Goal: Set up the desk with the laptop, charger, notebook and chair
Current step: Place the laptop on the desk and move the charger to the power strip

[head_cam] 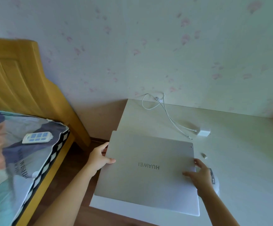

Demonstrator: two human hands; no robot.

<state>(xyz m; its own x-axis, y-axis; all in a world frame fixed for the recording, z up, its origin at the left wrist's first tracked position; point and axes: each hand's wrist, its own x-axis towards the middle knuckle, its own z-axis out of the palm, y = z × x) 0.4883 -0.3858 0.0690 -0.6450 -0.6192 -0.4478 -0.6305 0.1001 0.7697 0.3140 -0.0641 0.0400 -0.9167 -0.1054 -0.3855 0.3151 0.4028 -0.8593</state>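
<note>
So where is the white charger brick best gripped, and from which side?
Pinch the charger brick across its two short sides from above. It lies flat on the desk, and its cable leaves from the left end, so the top and right stay free.

A white rectangular desk [240,160] is filling the lower right of the frame, carrying a closed silver laptop [147,173], a white charger block [203,132] with its cable [165,110], and a small pale object [204,155].
</note>
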